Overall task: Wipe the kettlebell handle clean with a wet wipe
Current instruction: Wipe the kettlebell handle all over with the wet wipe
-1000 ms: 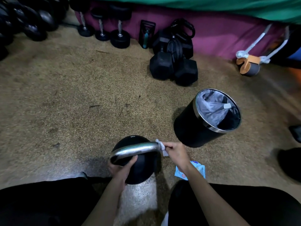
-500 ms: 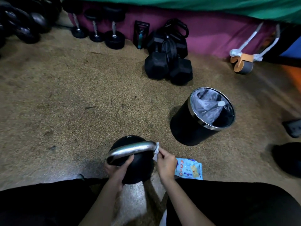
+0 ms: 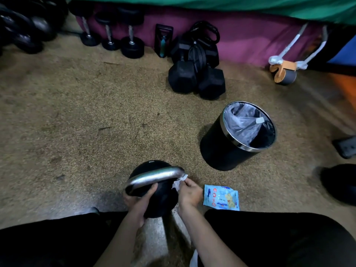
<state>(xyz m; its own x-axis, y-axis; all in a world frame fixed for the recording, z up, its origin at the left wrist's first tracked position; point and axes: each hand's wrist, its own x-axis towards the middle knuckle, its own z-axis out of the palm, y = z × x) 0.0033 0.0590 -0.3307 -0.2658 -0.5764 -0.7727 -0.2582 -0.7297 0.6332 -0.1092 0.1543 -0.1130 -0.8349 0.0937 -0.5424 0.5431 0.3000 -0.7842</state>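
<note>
Pinching a crumpled white wet wipe (image 3: pixel 179 182) between thumb and curled fingers, right hand (image 3: pixel 190 193) at the 2 o'clock end of the curved, silvery steel handle (image 3: pixel 154 177), wipe touching the metal at the bar's downward bend. Gripping the round black kettlebell (image 3: pixel 160 199) at the handle's 8 o'clock root, left hand (image 3: pixel 138 202), fingers wrapped round, thumb up beside the bar. Standing on the speckled tan floor (image 3: pixel 96 132) at 6 o'clock of the view, between black-clad legs (image 3: pixel 269 237). Handle's long axis: 8 o'clock to 2 o'clock, with all the bare bar lying toward 8 o'clock from the wipe. Judged nearer for the next pass: the right hand, likely sliding along that line. Just beside it at 3 o'clock, a flat blue wipes packet (image 3: pixel 221 197); farther off at 2 o'clock, a black steel-rimmed bin (image 3: pixel 221 151).
</note>
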